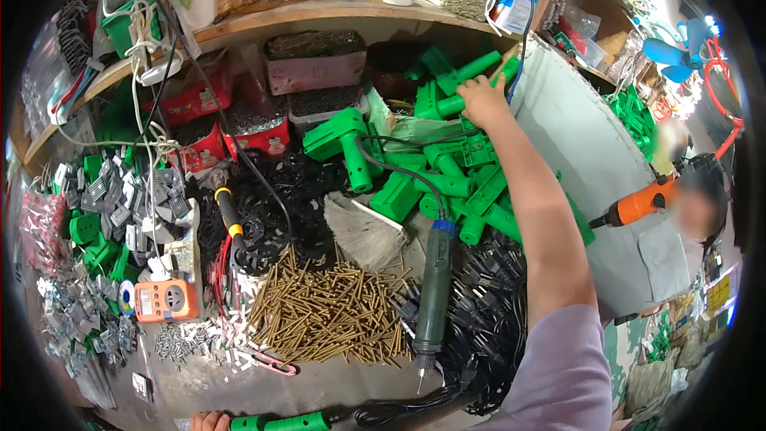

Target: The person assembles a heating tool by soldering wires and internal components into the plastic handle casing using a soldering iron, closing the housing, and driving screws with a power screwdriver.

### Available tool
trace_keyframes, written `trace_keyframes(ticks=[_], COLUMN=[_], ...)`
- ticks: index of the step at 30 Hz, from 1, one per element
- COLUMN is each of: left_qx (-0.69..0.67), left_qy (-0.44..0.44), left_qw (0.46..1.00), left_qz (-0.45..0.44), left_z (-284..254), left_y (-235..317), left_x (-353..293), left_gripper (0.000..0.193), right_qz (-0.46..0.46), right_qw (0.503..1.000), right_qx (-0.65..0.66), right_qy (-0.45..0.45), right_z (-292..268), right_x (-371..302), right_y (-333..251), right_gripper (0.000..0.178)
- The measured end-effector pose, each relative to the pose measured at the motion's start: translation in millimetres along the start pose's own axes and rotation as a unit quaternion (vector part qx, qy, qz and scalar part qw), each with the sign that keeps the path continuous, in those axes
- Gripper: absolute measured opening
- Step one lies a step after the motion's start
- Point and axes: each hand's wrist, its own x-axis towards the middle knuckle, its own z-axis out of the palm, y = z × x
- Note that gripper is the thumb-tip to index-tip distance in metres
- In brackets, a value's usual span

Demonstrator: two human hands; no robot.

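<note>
My right arm reaches across the bench to the back, where my right hand has its fingers curled onto a green plastic housing part in a heap of similar green parts. At the lower edge, my left hand is partly cut off by the frame. Its fingers are closed at the end of a green plastic handle with a black cord running from its other end. A dark green electric screwdriver hangs by its cable, bit down, between the two hands.
Long brass-coloured screws lie piled mid-bench, beside black plugs with cords. An orange meter, a black-and-yellow-handled tool and small metal parts are on the left. Red bins stand behind; an orange power tool is at right.
</note>
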Motion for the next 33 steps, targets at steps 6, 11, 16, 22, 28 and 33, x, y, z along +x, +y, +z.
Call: trace_keyframes(ticks=[6,11,16,22,28,33], left_qx=[0.015,0.007,-0.002,0.006,0.002,0.003], left_qy=[-0.035,-0.052,-0.090,-0.071,-0.107,-0.076], left_qw=[0.999,0.998,0.995,0.997,0.993,0.996], left_qz=[-0.002,-0.025,-0.052,-0.039,-0.058,-0.036], left_z=[1.1,-3.1,-1.8,4.5,1.4,6.5], left_y=[-0.5,6.5,-0.5,-5.0,-3.4,-5.9], left_x=[-2.0,-5.2,-11.0,-16.2,-17.8,-19.2], left_gripper=[0.084,0.087,0.090,0.088,0.082,0.080], right_qz=[0.051,0.117,0.121,0.094,-0.139,-0.114], right_qw=[0.991,0.979,0.974,0.971,0.990,0.992], right_qx=[-0.089,-0.161,-0.191,-0.214,-0.030,0.043], right_qy=[0.091,0.036,-0.017,-0.045,-0.001,-0.025], right_z=[-19.2,-76.3,-82.2,-53.4,-3.9,12.2], right_x=[-5.4,-2.8,2.7,16.1,57.0,89.4], right_y=[-3.9,1.6,-1.3,-22.7,-73.1,-101.3], right_gripper=[0.019,0.023,0.024,0.024,0.022,0.019])
